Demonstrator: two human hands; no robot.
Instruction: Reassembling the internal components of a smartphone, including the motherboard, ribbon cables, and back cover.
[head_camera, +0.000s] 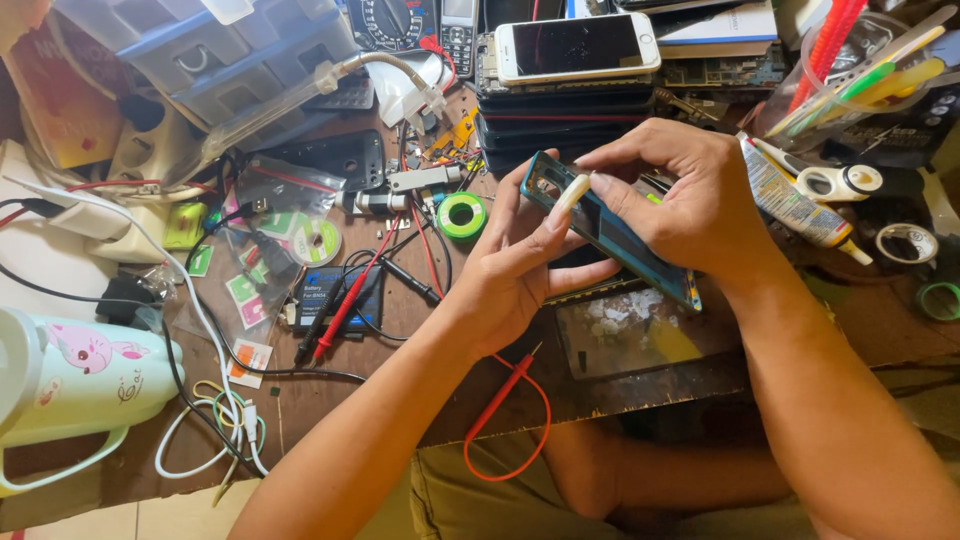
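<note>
Head view is showing a teal-edged phone frame (610, 232) with a dark face, tilting from ten o'clock down to four o'clock above the workbench (330, 400). The left hand (515, 265) is cradling it with fingers curled; the right hand (690, 195) is pinching its upper edge.

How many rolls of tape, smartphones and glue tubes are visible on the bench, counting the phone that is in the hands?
Rolls of tape: 4 — green, white, pale, green at the right edge
Smartphones: 2 — white phone, teal-framed phone
Glue tubes: 1
Total: 7
</note>
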